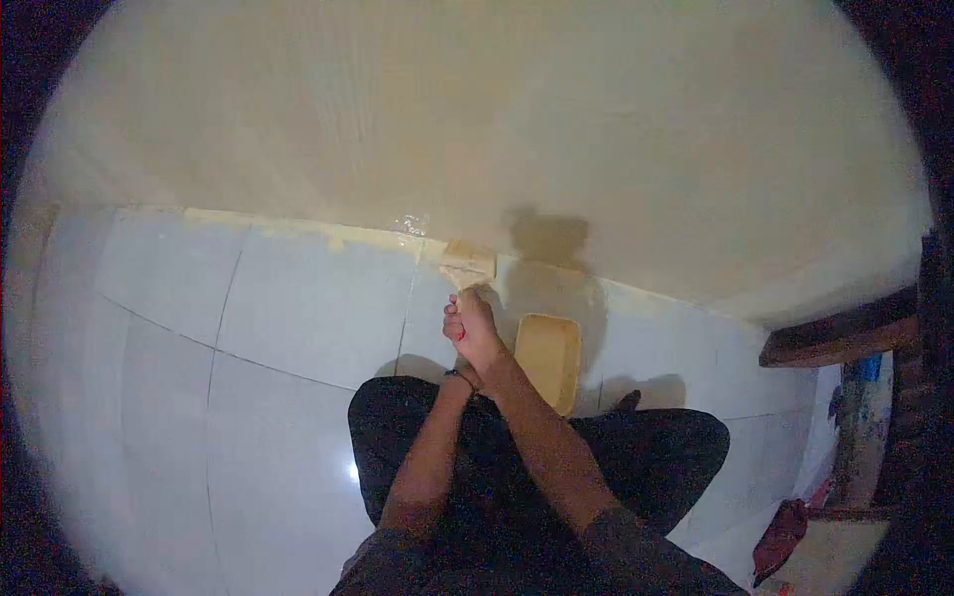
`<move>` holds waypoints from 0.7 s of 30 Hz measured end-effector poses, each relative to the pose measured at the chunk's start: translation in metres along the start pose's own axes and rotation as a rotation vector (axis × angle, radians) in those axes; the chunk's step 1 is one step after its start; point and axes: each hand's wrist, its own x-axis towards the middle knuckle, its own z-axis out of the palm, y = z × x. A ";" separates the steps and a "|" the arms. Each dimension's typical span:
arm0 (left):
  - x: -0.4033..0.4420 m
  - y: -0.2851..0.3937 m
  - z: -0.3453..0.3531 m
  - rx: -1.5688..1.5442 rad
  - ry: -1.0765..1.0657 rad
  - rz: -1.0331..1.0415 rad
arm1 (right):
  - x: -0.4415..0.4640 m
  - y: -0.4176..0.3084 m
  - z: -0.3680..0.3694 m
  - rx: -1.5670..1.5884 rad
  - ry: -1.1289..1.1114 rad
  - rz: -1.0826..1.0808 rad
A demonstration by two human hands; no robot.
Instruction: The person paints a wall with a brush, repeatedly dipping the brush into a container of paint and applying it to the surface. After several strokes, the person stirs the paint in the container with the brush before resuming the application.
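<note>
My right hand (471, 320) is wrapped round the handle of a wide paint brush (469, 260). The brush's pale yellow, paint-coated bristles meet the foot of the cream wall (397, 109), where it joins the tiled floor. Just below, my left hand (466, 373) is mostly hidden behind my right wrist and forearm, with a dark band at its wrist; its fingers cannot be made out. A yellow tray (549, 364) holding pale yellow paint lies on the floor beside my right forearm. Wet-looking paint (409, 226) shines on the wall left of the brush.
Pale yellow smears (288, 226) run along the floor edge of the wall. White tiles (288, 298) lie around my dark-clothed legs (656, 447). A brown wooden piece (845, 333) stands at the right, with a dark red object (781, 536) lower down. My shadow falls on the wall.
</note>
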 end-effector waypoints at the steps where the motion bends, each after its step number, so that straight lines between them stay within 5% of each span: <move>1: 0.004 0.004 0.000 -0.003 0.003 -0.005 | 0.005 0.000 -0.004 -0.031 -0.024 -0.007; 15: -0.020 0.007 0.021 0.003 0.071 -0.045 | -0.107 -0.057 0.082 -0.271 -0.012 -0.256; 21: -0.033 0.017 0.023 0.010 0.108 -0.063 | -0.170 -0.102 0.136 -0.430 -0.231 -0.675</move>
